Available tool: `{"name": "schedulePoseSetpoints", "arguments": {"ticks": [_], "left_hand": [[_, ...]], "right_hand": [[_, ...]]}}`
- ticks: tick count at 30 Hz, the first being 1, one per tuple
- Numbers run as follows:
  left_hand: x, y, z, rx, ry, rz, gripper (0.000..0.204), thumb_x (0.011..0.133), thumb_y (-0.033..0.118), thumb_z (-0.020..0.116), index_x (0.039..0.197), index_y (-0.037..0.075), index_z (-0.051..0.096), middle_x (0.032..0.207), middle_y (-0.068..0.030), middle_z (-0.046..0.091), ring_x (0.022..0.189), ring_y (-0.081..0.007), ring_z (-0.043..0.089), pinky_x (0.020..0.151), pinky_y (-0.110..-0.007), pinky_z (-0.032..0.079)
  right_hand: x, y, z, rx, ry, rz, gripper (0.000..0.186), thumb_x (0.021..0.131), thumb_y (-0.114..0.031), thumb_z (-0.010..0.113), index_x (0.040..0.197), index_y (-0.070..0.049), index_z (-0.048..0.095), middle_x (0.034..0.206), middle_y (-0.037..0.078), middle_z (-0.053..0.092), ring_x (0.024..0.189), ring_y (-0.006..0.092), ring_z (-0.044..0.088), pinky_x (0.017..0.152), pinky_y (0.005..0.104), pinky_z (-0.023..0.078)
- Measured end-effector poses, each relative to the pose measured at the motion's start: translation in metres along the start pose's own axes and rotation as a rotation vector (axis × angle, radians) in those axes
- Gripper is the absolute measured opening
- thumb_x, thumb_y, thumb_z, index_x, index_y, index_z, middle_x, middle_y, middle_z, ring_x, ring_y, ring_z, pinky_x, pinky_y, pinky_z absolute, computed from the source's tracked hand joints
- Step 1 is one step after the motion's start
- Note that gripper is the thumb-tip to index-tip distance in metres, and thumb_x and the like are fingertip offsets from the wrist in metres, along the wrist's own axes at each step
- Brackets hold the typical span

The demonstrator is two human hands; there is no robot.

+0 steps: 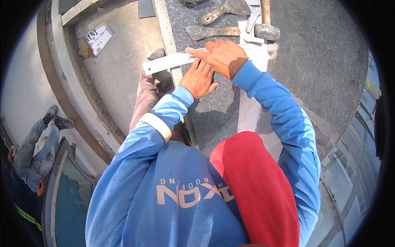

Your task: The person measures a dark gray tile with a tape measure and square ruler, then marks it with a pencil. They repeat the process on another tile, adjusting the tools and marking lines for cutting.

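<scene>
A white straightedge ruler lies across a dark speckled stone slab, its left end sticking out past the slab's edge. My left hand rests palm down on the slab, fingers stretched forward with their tips at the ruler's near edge and the thumb apart. Over the ruler, just beyond it, is my right hand. One digit of that hand points left along the ruler while the other fingers curl down. Whatever they may hold is hidden beneath the hand.
Beyond the ruler lie a scraper, a wide putty knife and a mallet. A large dark stone surface spans the right. On the lower floor at left is a broken white piece. Another person is at far left.
</scene>
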State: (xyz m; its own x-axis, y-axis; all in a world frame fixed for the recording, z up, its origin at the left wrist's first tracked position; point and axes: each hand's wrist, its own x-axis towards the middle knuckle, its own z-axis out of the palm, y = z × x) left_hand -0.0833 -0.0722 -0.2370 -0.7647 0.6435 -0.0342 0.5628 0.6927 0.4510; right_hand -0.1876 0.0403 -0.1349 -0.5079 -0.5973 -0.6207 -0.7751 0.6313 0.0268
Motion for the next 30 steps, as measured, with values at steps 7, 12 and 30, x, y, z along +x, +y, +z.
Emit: {"name": "schedulePoseSetpoints", "arguments": {"ticks": [7, 12, 30], "left_hand": [[0.001, 0.001, 0.004, -0.001, -0.069, -0.006, 0.076, 0.098, 0.058, 0.046, 0.139, -0.006, 0.053, 0.147, -0.0246, 0.046, 0.146, -0.0392, 0.032, 0.123, -0.054, 0.018], [0.001, 0.002, 0.006, -0.038, -0.023, -0.033, 0.081, 0.095, 0.058, 0.05, 0.145, -0.006, 0.045, 0.152, -0.0221, 0.041, 0.148, -0.0347, 0.029, 0.124, -0.051, 0.019], [0.002, 0.002, 0.006, -0.029, 0.018, -0.046, 0.086, 0.096, 0.056, 0.051, 0.152, -0.006, 0.035, 0.162, -0.0189, 0.028, 0.151, -0.0314, 0.026, 0.123, -0.049, 0.021]], "right_hand": [[-0.004, -0.002, -0.007, 0.002, 0.062, -0.03, 0.066, 0.095, -0.02, 0.062, 0.156, -0.033, 0.038, 0.11, 0.012, 0.067, 0.093, 0.0306, 0.07, 0.082, 0.0423, 0.059], [-0.023, 0.015, -0.002, -0.062, 0.037, 0.038, 0.068, 0.093, -0.015, 0.064, 0.155, -0.029, 0.04, 0.108, 0.01, 0.067, 0.086, 0.0276, 0.072, 0.078, 0.0409, 0.059], [-0.082, 0.099, -0.002, -0.365, -0.261, 0.344, 0.068, 0.094, -0.01, 0.061, 0.154, -0.034, 0.041, 0.108, 0.012, 0.068, 0.082, 0.0253, 0.072, 0.069, 0.0392, 0.061]]}}
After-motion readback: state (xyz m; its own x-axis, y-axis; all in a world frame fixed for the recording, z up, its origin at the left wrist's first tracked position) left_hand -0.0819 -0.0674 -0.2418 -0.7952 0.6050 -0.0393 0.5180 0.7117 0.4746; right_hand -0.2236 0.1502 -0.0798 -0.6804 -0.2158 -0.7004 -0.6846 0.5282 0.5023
